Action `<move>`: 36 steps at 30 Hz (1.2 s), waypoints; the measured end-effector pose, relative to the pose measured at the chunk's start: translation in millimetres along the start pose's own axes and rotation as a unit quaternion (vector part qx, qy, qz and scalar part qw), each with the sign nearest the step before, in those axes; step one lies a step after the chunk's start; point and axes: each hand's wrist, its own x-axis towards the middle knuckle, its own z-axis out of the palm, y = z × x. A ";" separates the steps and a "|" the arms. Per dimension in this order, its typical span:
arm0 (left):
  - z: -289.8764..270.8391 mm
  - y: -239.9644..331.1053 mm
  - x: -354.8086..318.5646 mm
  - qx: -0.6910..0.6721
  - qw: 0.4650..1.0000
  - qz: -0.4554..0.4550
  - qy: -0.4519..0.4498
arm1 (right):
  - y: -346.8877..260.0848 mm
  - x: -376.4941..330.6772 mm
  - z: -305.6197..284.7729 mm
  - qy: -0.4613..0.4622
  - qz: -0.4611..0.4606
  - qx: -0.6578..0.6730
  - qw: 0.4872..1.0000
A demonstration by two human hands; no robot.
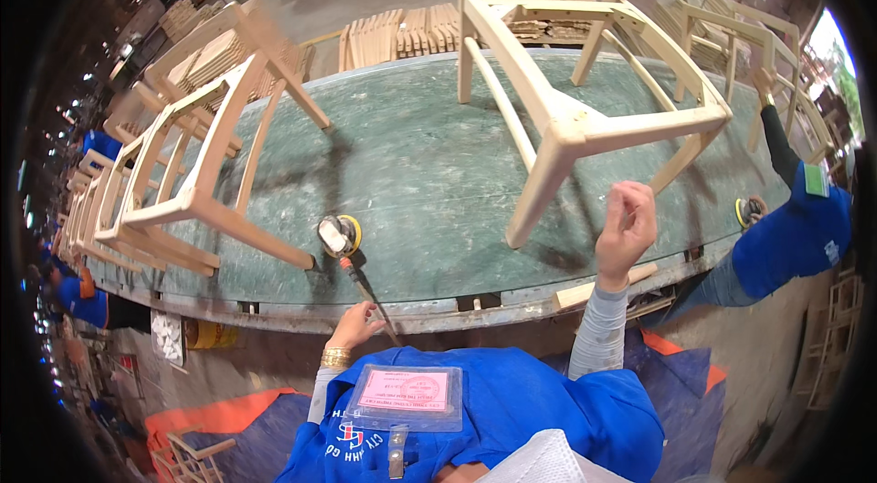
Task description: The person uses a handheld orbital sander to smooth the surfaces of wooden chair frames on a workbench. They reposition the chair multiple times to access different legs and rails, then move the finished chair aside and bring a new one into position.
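Observation:
A bare wooden chair frame [594, 127] stands on the green-topped workbench [411, 200], right of centre. My right hand [627, 225] is raised just in front of it, between its two near legs, with the fingers curled together; whatever they may hold is hidden. Close to the bench's front edge, my left hand [356, 326] has its fingers loosely apart beside the sander's hose [358, 286]. The round hand sander [339, 235], with a pale top and yellow rim, rests on the bench ahead of that hand.
More chair frames [192, 200] line the bench at left. A wooden strip [603, 287] lies along the front edge. At right, a co-worker in blue [790, 241] reaches to another chair frame [740, 35], near a second sander [751, 212]. Stacked wooden parts [402, 33] sit beyond the bench.

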 end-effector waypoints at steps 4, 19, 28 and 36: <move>-4.1 -21.6 -24.9 0.002 1.000 -0.007 0.022 | -25.6 -32.7 30.5 -0.112 -0.015 0.075 0.991; -136.5 -153.4 -66.6 -0.009 0.984 -0.056 0.168 | -118.6 -175.5 163.7 -0.374 0.150 0.105 0.909; -198.0 -137.5 55.9 -0.243 0.925 0.199 0.212 | -144.1 -221.6 381.4 -0.353 0.394 0.234 0.816; -177.3 -106.1 73.6 -0.389 0.840 0.181 0.333 | -186.7 -160.5 517.3 -0.215 0.610 0.403 0.647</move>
